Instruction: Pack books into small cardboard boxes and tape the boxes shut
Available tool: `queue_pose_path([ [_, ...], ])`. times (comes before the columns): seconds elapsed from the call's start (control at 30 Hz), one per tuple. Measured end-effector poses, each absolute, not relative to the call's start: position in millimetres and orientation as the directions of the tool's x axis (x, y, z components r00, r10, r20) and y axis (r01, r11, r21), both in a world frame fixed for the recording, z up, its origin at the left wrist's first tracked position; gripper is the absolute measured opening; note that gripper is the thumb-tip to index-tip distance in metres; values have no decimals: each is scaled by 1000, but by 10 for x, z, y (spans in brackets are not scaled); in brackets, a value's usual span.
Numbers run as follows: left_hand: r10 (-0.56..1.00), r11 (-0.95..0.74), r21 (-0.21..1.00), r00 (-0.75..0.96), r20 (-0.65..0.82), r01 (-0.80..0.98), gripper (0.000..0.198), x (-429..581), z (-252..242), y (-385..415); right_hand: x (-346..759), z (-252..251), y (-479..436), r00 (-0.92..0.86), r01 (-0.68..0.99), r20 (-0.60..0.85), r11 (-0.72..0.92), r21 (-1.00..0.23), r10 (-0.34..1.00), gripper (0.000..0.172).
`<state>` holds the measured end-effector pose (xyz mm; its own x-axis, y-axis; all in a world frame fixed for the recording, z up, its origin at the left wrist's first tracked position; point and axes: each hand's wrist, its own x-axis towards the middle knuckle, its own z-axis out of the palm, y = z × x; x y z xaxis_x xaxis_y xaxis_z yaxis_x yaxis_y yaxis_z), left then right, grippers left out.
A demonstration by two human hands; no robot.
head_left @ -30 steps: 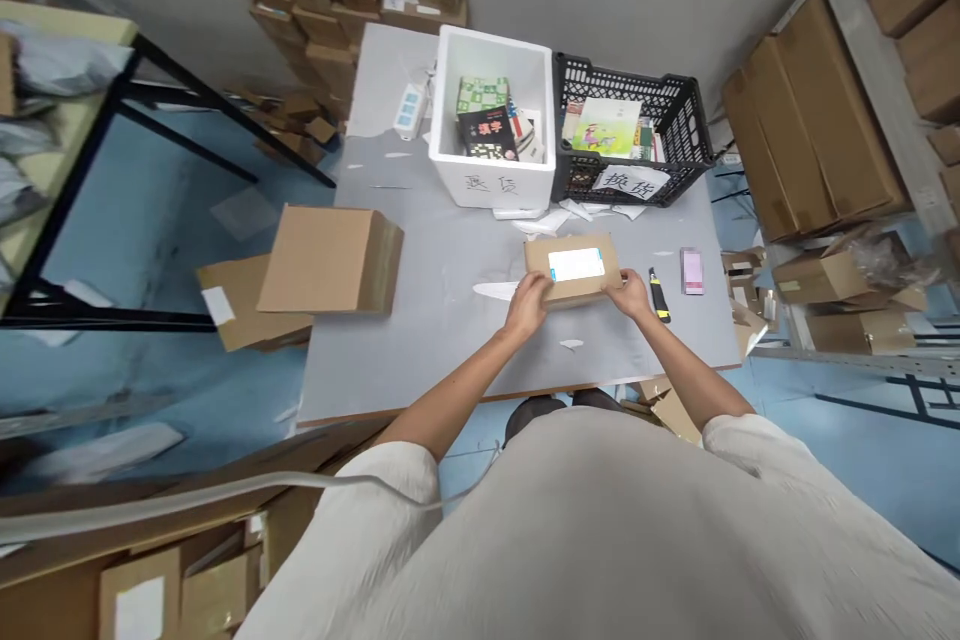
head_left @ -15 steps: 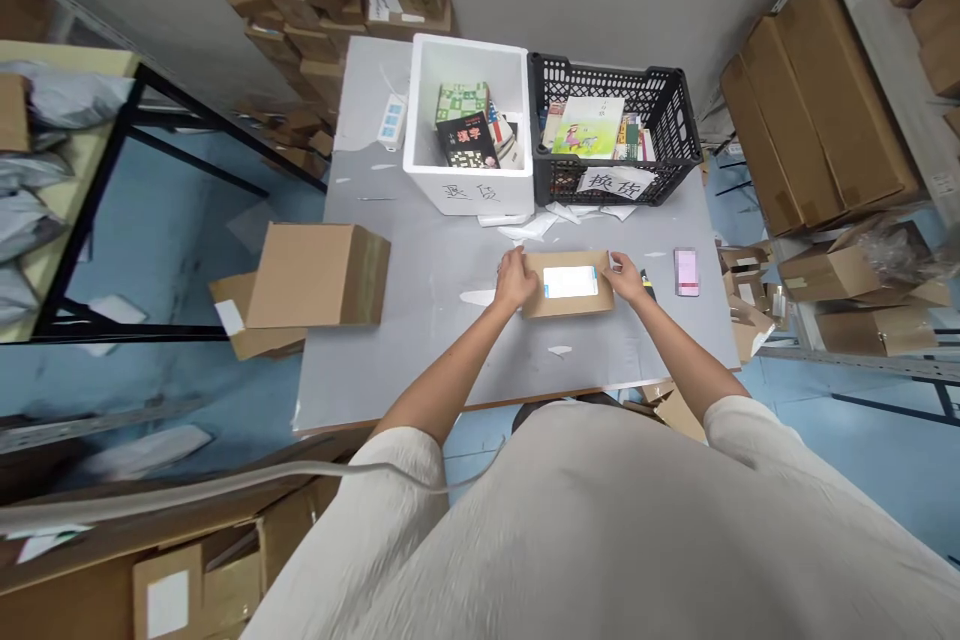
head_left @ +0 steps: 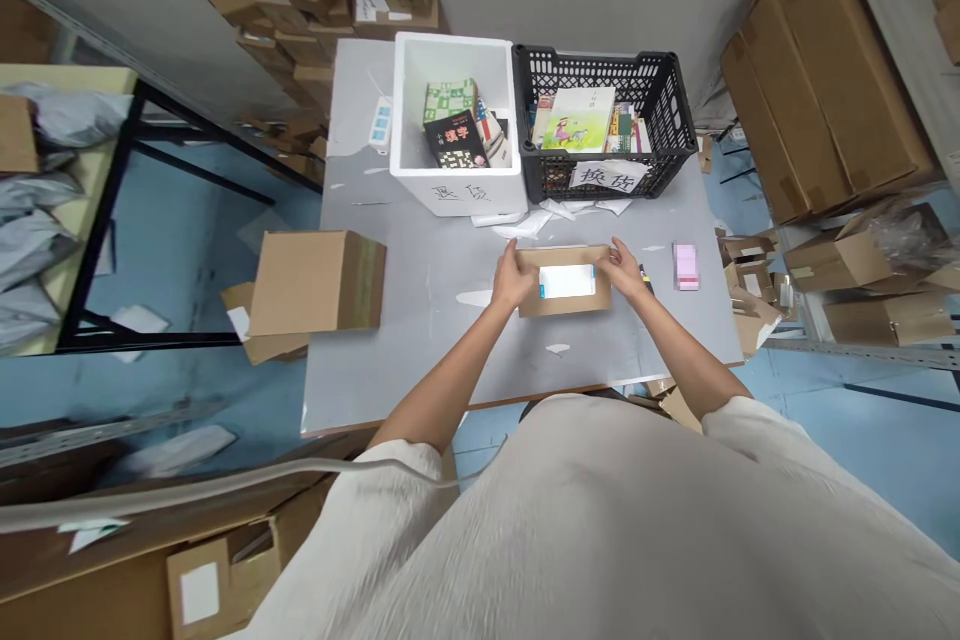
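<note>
A small brown cardboard box (head_left: 564,307) with a white label (head_left: 568,281) on its top lies on the grey table in front of me. My left hand (head_left: 513,278) grips its left end, the thumb over the top. At the opposite end, the fingers of my right hand (head_left: 621,270) are bent round the upper right corner. Just right of that hand lies a black and yellow cutter (head_left: 646,278), partly hidden by it. A phone (head_left: 685,266) with a pink screen is farther right.
Behind the box stand a white foam bin (head_left: 459,192) and a black plastic crate (head_left: 667,160), both with books inside. A larger carton (head_left: 300,282) sits at the table's left edge. Paper scraps (head_left: 532,223) lie before the bins. Shelves with parcels flank the table (head_left: 405,360).
The camera view has shifted a little. Both hands remain at the ends of the box, which keeps nearly the same place on the table.
</note>
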<state>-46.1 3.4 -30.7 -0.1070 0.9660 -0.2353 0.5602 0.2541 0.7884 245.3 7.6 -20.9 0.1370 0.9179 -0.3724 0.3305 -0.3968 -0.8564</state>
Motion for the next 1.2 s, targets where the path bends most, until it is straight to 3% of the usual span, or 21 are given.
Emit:
queue_pose_path([
  [0.17,936,350,796,-199,-289,494,79,-452,-105,-18,2471,-138,-49,172,282,-309,-347,-895,936,100],
  [0.37,925,379,776,-227,-305,504,65,-499,-196,-295,2456,-246,-330,208,368,-349,-404,-838,914,87],
  [0.6,916,395,701,-193,-353,594,73,-572,-284,-553,2504,-328,-661,213,483,-354,-413,-772,911,70],
  [0.77,981,177,660,-80,-174,730,63,-536,-196,-577,2665,-333,-704,185,453,-377,-419,-787,907,63],
  [0.87,985,-84,642,161,-64,762,47,-467,-145,-608,2846,-354,-682,192,490,-393,-435,-755,899,57],
  [0.97,933,-245,636,356,-49,732,44,-374,-132,-627,3062,-408,-676,240,573,-410,-469,-672,880,51],
  [1.2,920,-239,554,368,-133,798,54,-221,-132,-547,3522,-608,-714,354,737,-485,-558,-383,800,49],
])
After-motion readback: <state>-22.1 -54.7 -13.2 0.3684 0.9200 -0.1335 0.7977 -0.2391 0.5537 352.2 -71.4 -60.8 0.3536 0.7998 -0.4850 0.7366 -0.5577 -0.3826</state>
